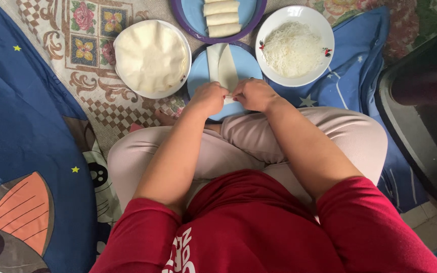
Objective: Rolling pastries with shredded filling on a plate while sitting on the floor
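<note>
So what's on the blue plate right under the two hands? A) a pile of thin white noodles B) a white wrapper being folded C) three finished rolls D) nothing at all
B: both the left hand and the right hand pinch a folded white wrapper lying on the blue plate; the noodles sit in a separate white bowl.

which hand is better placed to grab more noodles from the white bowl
Right. The right hand sits on the wrapper just below the noodle bowl, on that same side; the left hand would have to cross over.
</note>
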